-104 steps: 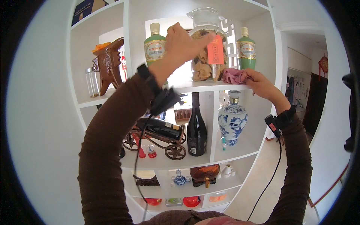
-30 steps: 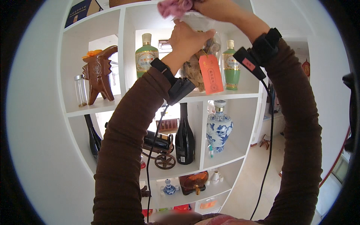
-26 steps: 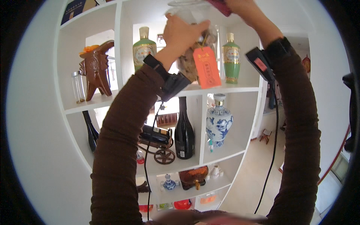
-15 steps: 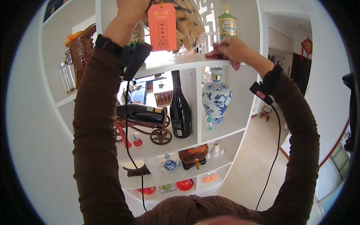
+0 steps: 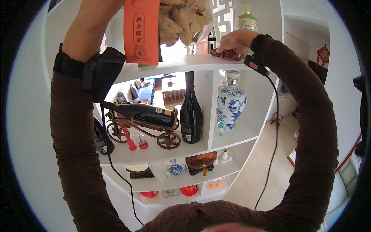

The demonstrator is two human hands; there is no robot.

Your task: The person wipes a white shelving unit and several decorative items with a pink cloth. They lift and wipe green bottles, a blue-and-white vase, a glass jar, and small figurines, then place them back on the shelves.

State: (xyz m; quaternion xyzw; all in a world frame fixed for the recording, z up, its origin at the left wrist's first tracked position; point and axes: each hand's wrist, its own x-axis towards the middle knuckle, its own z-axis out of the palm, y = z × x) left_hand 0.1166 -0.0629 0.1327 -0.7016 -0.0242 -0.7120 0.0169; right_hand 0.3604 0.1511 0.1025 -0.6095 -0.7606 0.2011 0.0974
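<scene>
My left hand, mostly cut off by the top edge, holds up a clear rounded container of dried brown peel; its fingers are out of sight. A red paper tag hangs in front of the container. My right hand is closed on a bunched dark red cloth, pressing it onto the white upper shelf. Just behind that hand stands a green bottle with a pale label.
Below are a dark upright bottle, another bottle lying in a wheeled metal rack, and a blue-and-white porcelain bottle. Lower shelves hold a small blue-and-white vase and a brown barrel. Cables hang from both wrists.
The peel container and my left arm have moved left and closer to me. My right hand and the cloth have shifted slightly right along the shelf, and my right elbow is bent more.
</scene>
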